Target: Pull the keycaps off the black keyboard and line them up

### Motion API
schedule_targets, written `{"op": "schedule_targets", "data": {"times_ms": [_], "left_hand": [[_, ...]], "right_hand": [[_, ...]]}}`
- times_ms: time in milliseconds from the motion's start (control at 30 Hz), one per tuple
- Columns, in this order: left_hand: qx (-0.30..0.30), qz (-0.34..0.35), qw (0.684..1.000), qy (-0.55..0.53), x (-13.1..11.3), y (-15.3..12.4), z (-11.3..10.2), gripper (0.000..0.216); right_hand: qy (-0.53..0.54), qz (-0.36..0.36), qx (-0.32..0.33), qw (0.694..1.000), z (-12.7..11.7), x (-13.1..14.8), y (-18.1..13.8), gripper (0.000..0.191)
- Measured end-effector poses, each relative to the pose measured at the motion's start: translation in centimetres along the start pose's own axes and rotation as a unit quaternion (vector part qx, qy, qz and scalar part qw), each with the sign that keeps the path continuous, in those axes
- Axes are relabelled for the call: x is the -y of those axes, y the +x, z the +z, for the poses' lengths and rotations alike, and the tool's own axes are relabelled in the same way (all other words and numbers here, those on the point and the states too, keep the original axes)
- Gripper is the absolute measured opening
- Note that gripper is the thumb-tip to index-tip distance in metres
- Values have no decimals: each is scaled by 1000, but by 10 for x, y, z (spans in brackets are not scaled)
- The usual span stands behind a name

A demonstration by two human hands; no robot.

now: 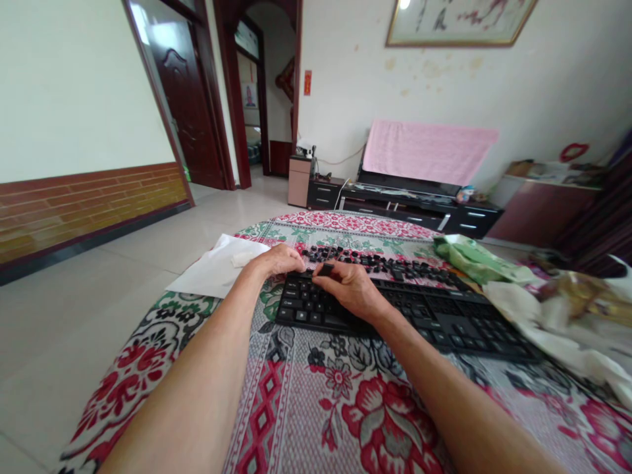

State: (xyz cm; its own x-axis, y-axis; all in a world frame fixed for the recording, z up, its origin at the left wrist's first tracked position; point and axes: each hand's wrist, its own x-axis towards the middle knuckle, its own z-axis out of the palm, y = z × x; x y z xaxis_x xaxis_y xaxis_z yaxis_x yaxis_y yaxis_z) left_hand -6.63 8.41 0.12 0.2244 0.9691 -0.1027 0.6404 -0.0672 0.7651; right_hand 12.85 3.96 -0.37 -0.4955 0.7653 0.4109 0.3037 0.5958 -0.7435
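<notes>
A black keyboard [451, 322] lies on the patterned tablecloth, some of its keys in place at the left end. Between the thumb and fingers of my right hand [353, 289] is a small black keycap [325, 269], held just over the keyboard's upper left part. My left hand [284, 259] is closed at the keyboard's top left corner, its fingertips pressed together; whatever they may hold is hidden. Behind the keyboard, loose black keycaps [380, 262] are scattered in a long row.
White paper [207, 270] with a small pale piece on it lies left of the keyboard. A green packet [476, 257] and crumpled wrapping [548, 316] sit at the right. Past the flowered tablecloth [306, 401] stands a low cabinet [474, 220].
</notes>
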Motion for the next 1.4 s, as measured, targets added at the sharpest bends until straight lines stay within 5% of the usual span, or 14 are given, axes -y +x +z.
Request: {"op": "schedule_targets", "data": {"times_ms": [667, 1100, 1300, 1400], "left_hand": [[-1, -32, 999, 14, 2, 3, 2, 19], [-8, -24, 999, 48, 3, 5, 0, 21], [-2, 64, 994, 84, -7, 1, -9, 25], [52, 112, 990, 64, -19, -4, -11, 29]], "right_hand": [[-37, 10, -32, 999, 11, -8, 7, 14], [120, 99, -76, 985, 11, -14, 8, 14], [202, 136, -154, 958, 6, -17, 8, 18], [227, 142, -188, 945, 5, -17, 8, 19]]}}
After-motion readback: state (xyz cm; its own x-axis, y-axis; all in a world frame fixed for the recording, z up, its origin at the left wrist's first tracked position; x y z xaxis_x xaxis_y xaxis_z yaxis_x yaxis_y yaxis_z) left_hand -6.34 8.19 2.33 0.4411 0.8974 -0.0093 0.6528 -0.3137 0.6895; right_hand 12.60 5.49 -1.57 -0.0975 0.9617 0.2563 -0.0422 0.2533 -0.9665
